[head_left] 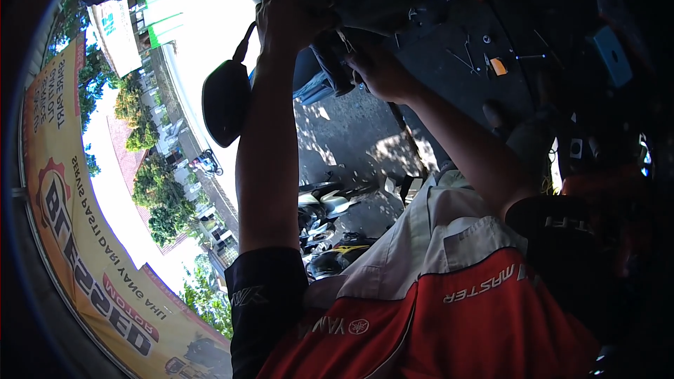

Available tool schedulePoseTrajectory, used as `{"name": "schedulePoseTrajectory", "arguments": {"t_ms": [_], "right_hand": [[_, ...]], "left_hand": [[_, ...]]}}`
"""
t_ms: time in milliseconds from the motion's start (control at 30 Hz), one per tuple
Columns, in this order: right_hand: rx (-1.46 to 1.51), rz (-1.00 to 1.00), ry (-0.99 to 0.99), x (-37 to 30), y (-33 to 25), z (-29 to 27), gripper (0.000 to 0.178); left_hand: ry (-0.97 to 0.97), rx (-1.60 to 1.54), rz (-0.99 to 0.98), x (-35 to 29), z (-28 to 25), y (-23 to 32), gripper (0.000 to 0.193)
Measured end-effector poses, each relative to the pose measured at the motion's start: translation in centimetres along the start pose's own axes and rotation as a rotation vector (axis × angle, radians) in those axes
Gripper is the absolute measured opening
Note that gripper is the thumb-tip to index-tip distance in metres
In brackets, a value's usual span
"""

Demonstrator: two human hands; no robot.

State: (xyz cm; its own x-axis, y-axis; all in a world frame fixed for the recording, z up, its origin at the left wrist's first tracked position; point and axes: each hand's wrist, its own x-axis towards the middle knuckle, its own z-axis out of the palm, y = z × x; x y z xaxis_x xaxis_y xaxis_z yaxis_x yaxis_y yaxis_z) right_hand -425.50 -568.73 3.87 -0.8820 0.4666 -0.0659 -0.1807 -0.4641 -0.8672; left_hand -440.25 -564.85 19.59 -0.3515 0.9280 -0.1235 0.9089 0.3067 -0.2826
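Note:
My left hand (291, 17) is raised at the top middle, against the dark front part of a motorbike. Its fingers are bent round something that shadow hides. Just right of it and lower, my right hand (382, 74) has its fingers closed beside a black handlebar grip (331, 63). A thin, light strand (345, 41) shows by its fingertips, and I cannot make out what they pinch. A black rear-view mirror (225, 102) on a stalk stands left of my left forearm.
On the dark floor at right lie several metal tools (463, 60), an orange piece (498, 66) and a light blue box-like thing (612, 56). Parked motorbikes (326, 203) stand lower in the middle. A large yellow banner (77, 189) hangs at left, before a bright street.

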Motion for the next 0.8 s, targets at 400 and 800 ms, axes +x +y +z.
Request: {"name": "schedulePoseTrajectory", "arguments": {"t_ms": [400,800], "right_hand": [[-0.069,-0.020,0.007,-0.37,-0.10,-0.05,0.033],[-0.073,-0.011,0.031,0.14,0.16,0.23,0.028]], "left_hand": [[0.076,0.007,0.058,-0.28,0.63,-0.32,0.087],[0.080,0.018,0.070,0.07,0.43,-0.35,0.090]]}}
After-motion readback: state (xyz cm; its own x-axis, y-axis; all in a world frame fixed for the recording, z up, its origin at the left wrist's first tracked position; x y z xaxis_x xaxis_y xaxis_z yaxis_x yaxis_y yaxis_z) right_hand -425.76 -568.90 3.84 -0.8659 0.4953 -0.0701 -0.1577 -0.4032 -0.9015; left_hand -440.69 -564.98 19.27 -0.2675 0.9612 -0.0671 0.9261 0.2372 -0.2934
